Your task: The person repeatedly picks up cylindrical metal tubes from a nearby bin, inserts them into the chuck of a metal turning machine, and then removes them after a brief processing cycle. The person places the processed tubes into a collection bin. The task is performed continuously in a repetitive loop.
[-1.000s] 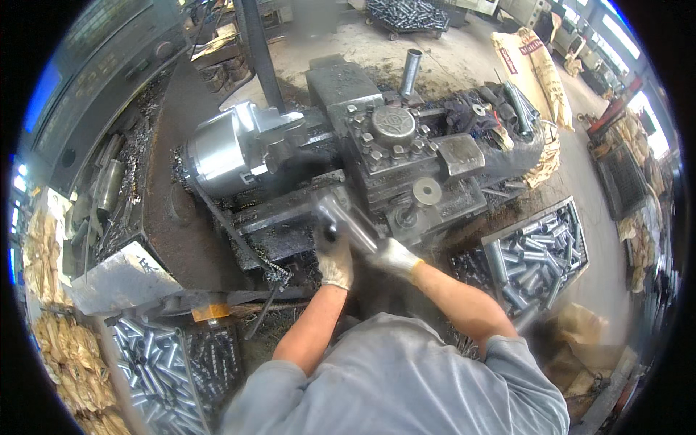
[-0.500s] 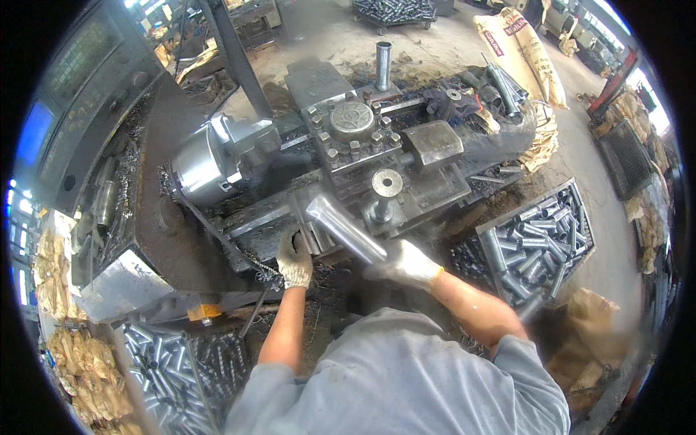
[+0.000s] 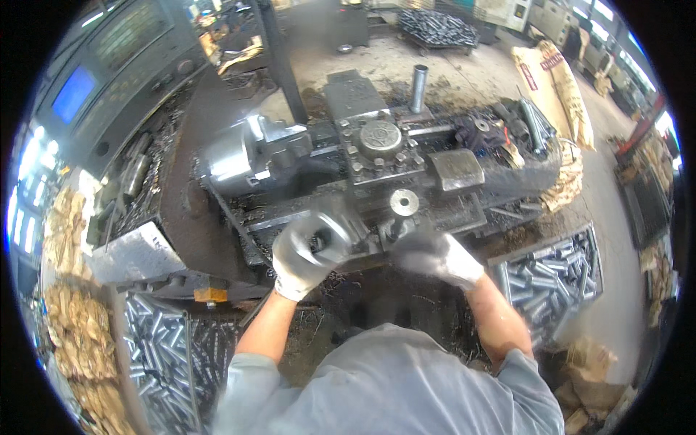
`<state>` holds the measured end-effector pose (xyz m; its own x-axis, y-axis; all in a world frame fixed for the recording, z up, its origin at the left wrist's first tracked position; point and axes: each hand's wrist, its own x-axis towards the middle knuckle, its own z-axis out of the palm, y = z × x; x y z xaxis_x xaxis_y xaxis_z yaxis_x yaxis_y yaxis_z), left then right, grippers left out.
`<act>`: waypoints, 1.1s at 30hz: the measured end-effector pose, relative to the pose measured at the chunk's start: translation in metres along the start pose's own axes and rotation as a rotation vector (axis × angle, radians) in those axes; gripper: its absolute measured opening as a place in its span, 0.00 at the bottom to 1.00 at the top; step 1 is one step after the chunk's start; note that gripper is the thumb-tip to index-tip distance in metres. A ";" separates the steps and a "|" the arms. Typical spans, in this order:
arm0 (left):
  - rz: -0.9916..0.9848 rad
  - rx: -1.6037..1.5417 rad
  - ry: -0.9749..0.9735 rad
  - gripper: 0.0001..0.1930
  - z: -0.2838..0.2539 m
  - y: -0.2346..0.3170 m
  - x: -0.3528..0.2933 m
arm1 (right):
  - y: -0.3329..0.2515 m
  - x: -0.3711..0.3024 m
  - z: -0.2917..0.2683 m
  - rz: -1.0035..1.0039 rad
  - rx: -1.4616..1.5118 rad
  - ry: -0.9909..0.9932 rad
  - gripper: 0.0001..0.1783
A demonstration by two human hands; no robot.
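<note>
My left hand (image 3: 299,255), in a white work glove with a dark palm, is raised in front of the lathe's bed. Its fingers curl round a shiny metal tube (image 3: 338,230), which is smeared by motion. To the right, my right hand (image 3: 438,257) wears the same kind of glove and is apart from the tube. Its fingers are too blurred to show their shape. Just behind that hand stands a lathe handle with a round, pale knob (image 3: 404,203). Beyond both hands are the bolted tool post (image 3: 380,138) and, at left, the shiny chuck (image 3: 230,156).
Bins of metal tubes stand on the right (image 3: 594,279) and lower left (image 3: 191,362). One tube (image 3: 419,88) stands upright behind the tool post. Dark gloves (image 3: 478,134) and tubes (image 3: 536,125) lie at the lathe's right end. A loaded cart (image 3: 437,29) stands far back.
The tube has passed from my right hand to my left. My right hand has moved right and away from it. The whole view has shifted, so the lathe sits further right and lower.
</note>
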<state>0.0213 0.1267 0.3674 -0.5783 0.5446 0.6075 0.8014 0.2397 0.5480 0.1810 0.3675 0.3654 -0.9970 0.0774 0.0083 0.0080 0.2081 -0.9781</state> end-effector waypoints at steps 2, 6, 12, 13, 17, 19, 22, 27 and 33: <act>-0.538 -0.993 0.170 0.18 -0.007 0.013 0.014 | 0.029 0.013 -0.001 0.263 -0.569 0.316 0.26; -0.530 -1.851 0.318 0.21 -0.022 0.015 0.052 | 0.106 0.048 0.024 0.124 -0.751 0.475 0.23; -0.541 -2.175 0.218 0.20 -0.029 0.002 0.067 | 0.149 0.067 0.026 0.183 -0.779 0.482 0.19; -0.508 -2.233 0.183 0.19 -0.028 0.001 0.065 | 0.148 0.066 0.024 0.172 -0.788 0.468 0.20; -0.397 -2.310 0.027 0.20 -0.024 0.000 0.058 | 0.142 0.057 0.023 0.096 -0.783 0.455 0.20; -0.397 -2.292 0.051 0.21 -0.021 0.000 0.057 | 0.140 0.056 0.025 0.149 -0.782 0.427 0.20; -0.349 -2.334 -0.042 0.21 -0.016 0.000 0.055 | 0.137 0.059 0.025 0.144 -0.804 0.465 0.21; -0.205 -2.564 -0.299 0.22 -0.007 0.000 0.052 | 0.124 0.058 0.021 0.125 -0.840 0.457 0.20; -0.119 -2.508 -0.303 0.26 -0.006 -0.001 0.046 | 0.101 -0.023 0.049 -0.104 -0.674 0.430 0.16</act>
<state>-0.0072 0.1468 0.3987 -0.3858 0.6973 0.6041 -0.8610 -0.5073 0.0356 0.2009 0.3386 0.2560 -0.8793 0.3651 0.3057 0.0985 0.7676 -0.6333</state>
